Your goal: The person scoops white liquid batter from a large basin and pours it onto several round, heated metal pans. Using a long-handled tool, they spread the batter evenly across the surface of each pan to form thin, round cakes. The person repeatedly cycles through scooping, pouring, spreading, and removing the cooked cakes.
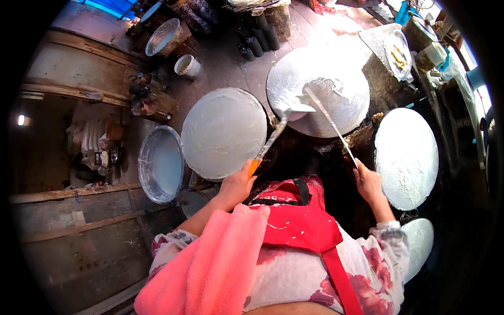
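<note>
My left hand (pixel 237 185) is closed around the orange grip of a ladle (pixel 276 134). The ladle's bowl is over the near left part of a round griddle (pixel 286 73) at the far centre, streaked with white batter. Between my right hand's (pixel 368 182) fingers is the end of a thin wooden spreader (pixel 332 122), its far end reaching the batter on the same griddle. Whether the ladle touches the surface I cannot tell. Left of it, a second round griddle (pixel 223 134) bears a smooth pale sheet of batter.
A metal basin (pixel 161 164) of white liquid stands at the left. Two more batter-covered griddles (pixel 407 157) lie at the right, one partly behind my sleeve. Farther off are a white bucket (pixel 188 66), a second basin (pixel 164 37), dark cylindrical briquettes (pixel 257 42) and a plate of yellowish pieces (pixel 398 55).
</note>
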### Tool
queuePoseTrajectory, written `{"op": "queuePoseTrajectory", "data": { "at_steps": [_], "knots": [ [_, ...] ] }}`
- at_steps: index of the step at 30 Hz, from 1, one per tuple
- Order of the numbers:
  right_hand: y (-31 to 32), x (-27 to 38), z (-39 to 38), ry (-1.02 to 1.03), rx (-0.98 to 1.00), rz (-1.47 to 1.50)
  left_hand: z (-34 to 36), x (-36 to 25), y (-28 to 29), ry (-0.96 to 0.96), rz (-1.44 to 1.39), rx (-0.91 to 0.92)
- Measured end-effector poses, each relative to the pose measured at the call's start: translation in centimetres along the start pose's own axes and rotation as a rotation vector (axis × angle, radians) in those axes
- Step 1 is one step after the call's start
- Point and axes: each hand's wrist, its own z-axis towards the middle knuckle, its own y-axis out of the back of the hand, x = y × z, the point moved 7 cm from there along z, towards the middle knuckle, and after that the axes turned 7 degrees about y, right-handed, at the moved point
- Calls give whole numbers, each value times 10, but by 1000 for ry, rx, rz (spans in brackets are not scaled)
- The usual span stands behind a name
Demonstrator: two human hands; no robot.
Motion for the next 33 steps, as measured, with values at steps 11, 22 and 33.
{"op": "queuePoseTrajectory", "data": {
  "at_steps": [11,22,33],
  "knots": [
    [-143,162,67,-268,-207,532,10,67,36,80,-936,107],
    [-150,196,30,-404,-161,289,-25,112,42,152,-1176,289],
    [-140,143,-15,-496,-125,172,-26,95,36,192,-1186,369]
  ]
}}
